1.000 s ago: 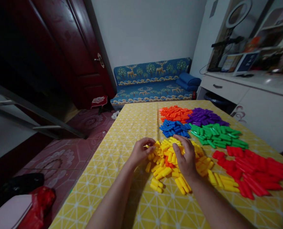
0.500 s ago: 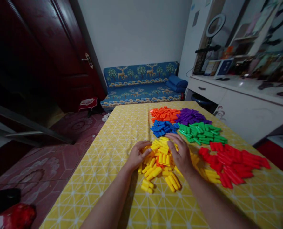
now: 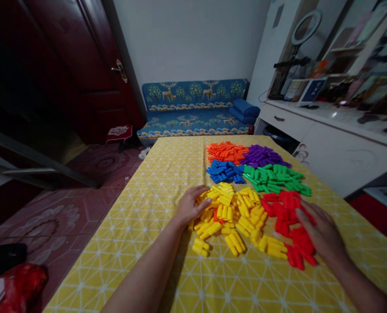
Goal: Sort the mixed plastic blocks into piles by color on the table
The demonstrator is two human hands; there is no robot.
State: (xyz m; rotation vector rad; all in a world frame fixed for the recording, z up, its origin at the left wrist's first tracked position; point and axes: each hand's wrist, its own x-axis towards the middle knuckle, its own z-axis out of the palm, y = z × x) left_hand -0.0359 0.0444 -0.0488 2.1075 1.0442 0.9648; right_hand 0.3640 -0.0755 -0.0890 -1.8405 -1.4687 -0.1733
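Left hand (image 3: 190, 206): curves around the left edge of the yellow pile, with thumb and fingers apart; appears to touch pieces there, but shows no clear grip (hard to judge behind the fingers).
Right hand (image 3: 323, 230): reaches over the right side of the red pile, with thumb and fingers spread; looks slightly blurred, so cannot tell about contact underneath.
Yellow pile (image 3: 225, 213): lies between the hands, loosely heaped, trailing rightward up to the red.
Orange piece (image 3: 216, 216): shows half buried among the yellow, left of the heap's middle.
Red pile (image 3: 286, 206): sits right of the yellow, partly covered by the right hand.
Blue pile (image 3: 226, 171), green pile (image 3: 274, 178), orange pile (image 3: 227, 152) and purple pile (image 3: 261, 156): lie farther back, close together, each in one colour as far as visible.
Done on the tablecloth (image 3: 147, 208): looks largely parted by colour, in six groups.
Left among the pieces: seems to come down to the stray orange and the thin border between yellow and red (deeper layers hidden, so not certain).
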